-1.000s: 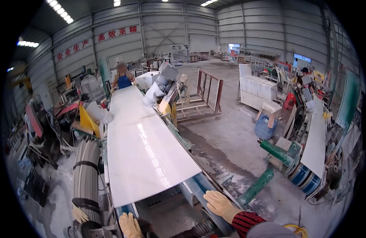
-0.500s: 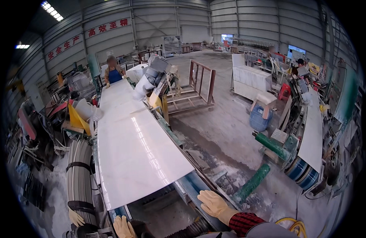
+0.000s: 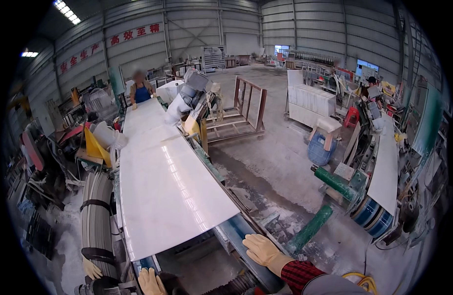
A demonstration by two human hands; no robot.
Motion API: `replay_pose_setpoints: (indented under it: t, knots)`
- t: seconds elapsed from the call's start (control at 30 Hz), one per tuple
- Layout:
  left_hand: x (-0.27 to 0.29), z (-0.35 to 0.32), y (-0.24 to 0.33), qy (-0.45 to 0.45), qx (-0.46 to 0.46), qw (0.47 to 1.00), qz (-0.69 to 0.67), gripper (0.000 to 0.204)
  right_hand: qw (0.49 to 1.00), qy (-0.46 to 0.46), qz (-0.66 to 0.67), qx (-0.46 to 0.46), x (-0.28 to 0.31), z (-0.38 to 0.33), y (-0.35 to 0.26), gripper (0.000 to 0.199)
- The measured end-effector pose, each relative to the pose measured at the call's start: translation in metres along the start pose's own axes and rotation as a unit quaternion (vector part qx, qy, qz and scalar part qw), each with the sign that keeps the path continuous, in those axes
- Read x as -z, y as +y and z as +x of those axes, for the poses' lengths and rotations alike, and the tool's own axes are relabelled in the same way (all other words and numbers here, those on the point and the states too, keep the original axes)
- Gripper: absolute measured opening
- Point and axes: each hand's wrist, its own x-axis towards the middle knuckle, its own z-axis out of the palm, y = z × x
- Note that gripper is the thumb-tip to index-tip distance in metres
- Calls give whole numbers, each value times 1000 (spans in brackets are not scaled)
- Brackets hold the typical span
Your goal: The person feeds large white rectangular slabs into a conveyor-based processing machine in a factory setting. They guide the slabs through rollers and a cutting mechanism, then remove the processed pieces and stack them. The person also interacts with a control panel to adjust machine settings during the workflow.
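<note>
A long, glossy white slab [image 3: 175,196] lies flat on a belt machine and runs away from me. Off its near edge, my right hand [image 3: 263,250], in a cream glove and red plaid sleeve, rests with outstretched fingers on the machine's blue side rail [image 3: 236,233]. My left hand [image 3: 151,282], gloved alike, is low in the view by the slab's near left corner, fingers extended and part of it cut off. Neither hand holds anything or touches the slab. Another cream glove [image 3: 92,268] shows beside the strapped bundle; whether a hand fills it, I cannot tell.
A bundle of long grey strips [image 3: 97,221] stands at the left. At the far end of the slab a person in a blue apron [image 3: 141,91] faces the belt. Rightward are a rusty frame [image 3: 251,108], a blue barrel [image 3: 321,147] and green rollers [image 3: 310,228].
The view has shifted very slightly. Both my hands stay in about the same places, and the slab shows no clear movement.
</note>
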Motion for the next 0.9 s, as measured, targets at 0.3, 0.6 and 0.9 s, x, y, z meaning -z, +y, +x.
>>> replay_pose_setpoints:
  t: [0.3,0.6,0.9]
  knots:
    - [-11,1,3,-64,58,995,42,47,999,-22,13,-29,7,2,-2,29]
    - [-10,-5,-3,-78,89,993,22,46,1000,-4,1,-25,0,2,-1,25]
    - [0,-5,7,-56,78,995,21,47,1000,11,10,-14,-2,-2,0,26]
